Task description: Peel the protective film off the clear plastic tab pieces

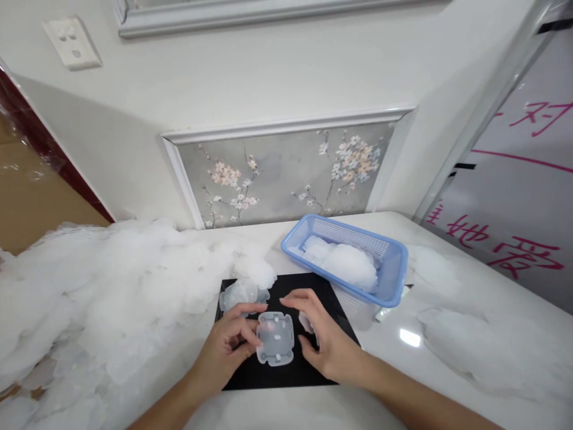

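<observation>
A squarish translucent plastic piece (276,339) with rounded, notched edges and small white spots appears over the black mat (286,379). My left hand (237,337) has its thumb and a bent finger closed at the left edge of this piece, the index finger stretched above. To its right, my right hand (322,337) is curved, thumb and index finger apart. Whitish translucent plastic (307,322) shows inside its palm, partly hidden by the fingers. More translucent pieces (242,294) lie on the mat's upper left corner, behind my left hand.
A large heap of translucent plastic pieces (111,292) covers the left of the white marbled table (447,352). Behind the mat, a blue basket (396,275) holds more pieces (349,264). Partly under the basket's right end lies a small pale strip (385,312). A wall panel (277,173) stands behind.
</observation>
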The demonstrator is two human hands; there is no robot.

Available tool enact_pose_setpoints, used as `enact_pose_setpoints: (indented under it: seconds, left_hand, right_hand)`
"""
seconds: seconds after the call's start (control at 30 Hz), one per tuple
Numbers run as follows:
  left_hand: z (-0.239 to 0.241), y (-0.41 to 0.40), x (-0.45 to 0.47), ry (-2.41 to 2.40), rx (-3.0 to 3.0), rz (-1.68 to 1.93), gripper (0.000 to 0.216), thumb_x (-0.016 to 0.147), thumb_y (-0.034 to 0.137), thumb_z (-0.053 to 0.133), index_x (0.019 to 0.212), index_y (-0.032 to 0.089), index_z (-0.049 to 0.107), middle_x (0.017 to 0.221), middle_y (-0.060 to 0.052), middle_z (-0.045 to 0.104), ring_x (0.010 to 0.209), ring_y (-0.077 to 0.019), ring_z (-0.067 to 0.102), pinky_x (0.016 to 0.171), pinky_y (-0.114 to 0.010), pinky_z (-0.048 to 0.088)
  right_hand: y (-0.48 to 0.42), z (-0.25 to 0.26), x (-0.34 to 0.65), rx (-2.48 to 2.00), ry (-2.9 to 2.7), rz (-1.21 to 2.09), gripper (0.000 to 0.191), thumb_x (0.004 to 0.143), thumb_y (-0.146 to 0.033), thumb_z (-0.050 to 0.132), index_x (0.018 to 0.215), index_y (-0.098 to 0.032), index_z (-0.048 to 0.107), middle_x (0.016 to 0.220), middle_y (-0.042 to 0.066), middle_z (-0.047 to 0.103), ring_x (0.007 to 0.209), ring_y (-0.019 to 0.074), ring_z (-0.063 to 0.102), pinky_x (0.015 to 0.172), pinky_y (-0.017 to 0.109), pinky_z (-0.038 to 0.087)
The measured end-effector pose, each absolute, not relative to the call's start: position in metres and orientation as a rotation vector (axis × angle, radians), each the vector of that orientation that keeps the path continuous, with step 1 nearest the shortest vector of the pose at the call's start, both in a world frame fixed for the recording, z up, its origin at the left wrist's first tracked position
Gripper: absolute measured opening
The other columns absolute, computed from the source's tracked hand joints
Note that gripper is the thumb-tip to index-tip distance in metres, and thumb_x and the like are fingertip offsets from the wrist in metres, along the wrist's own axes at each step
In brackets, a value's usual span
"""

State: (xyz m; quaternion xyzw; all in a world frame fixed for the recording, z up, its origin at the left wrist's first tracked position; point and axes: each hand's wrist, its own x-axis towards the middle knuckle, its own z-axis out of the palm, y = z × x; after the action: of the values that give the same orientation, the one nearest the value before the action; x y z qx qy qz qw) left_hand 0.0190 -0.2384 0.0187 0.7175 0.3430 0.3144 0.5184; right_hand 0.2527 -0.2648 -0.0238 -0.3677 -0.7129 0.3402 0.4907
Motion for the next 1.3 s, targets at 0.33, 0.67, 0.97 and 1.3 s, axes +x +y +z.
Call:
enact_pose_setpoints:
  seconds: [0.33, 0.67, 0.97, 1.3]
  left_hand:
    - [0.009, -0.217, 0.009, 1.409, 2.308, 0.681, 0.028, 0.088, 0.026, 0.054, 0.117, 0.03, 0.057, 0.143, -0.007, 0.045, 0.132, -0.0273, 0.044, 0.108, -0.052, 0.036]
    - [0.008, -0.2, -0.005, 1.555, 2.41, 0.626, 0.028, 0.085, 0.031, 0.058, 0.112, 0.025, 0.061, 0.115, -0.006, 0.066, 0.106, -0.0241, 0.062, 0.091, -0.041, 0.05]
    - [0.034, -0.212, 0.004, 1.61, 2.241, 0.814, 0.023, 0.09, 0.04, 0.048, 0.079, 0.022, 0.056, 0.101, -0.004, 0.067, 0.091, -0.0213, 0.063, 0.071, -0.03, 0.049]
    - [0.026, -0.235, 0.029, 0.971, 1.067, 0.73, 0.033, 0.088, 0.046, 0.057, 0.11, 0.023, 0.051, 0.114, -0.008, 0.066, 0.103, -0.0202, 0.063, 0.09, -0.036, 0.049]
  right_hand:
    - [-0.26, -0.014, 0.253, -0.859, -1.106, 1.397, 0.03, 0.077, -0.043, 0.071, 0.066, -0.022, 0.053, 0.075, 0.001, 0.063, 0.073, 0.0201, 0.057, 0.07, 0.034, 0.047]
    - [-0.257, -0.01, 0.259, -0.661, -0.616, 1.781, 0.039, 0.066, -0.03, 0.079, 0.103, -0.024, 0.066, 0.102, 0.005, 0.071, 0.099, 0.0266, 0.066, 0.095, 0.046, 0.047]
    - [-0.255, -0.013, 0.259, -0.691, -0.691, 1.746, 0.035, 0.076, -0.046, 0.074, 0.102, -0.024, 0.065, 0.107, 0.006, 0.066, 0.102, 0.0267, 0.063, 0.09, 0.042, 0.05]
    - [-0.258, -0.014, 0.254, -0.793, -1.024, 1.464, 0.035, 0.074, -0.033, 0.072, 0.066, -0.022, 0.04, 0.081, 0.0, 0.059, 0.076, 0.0186, 0.063, 0.065, 0.03, 0.047]
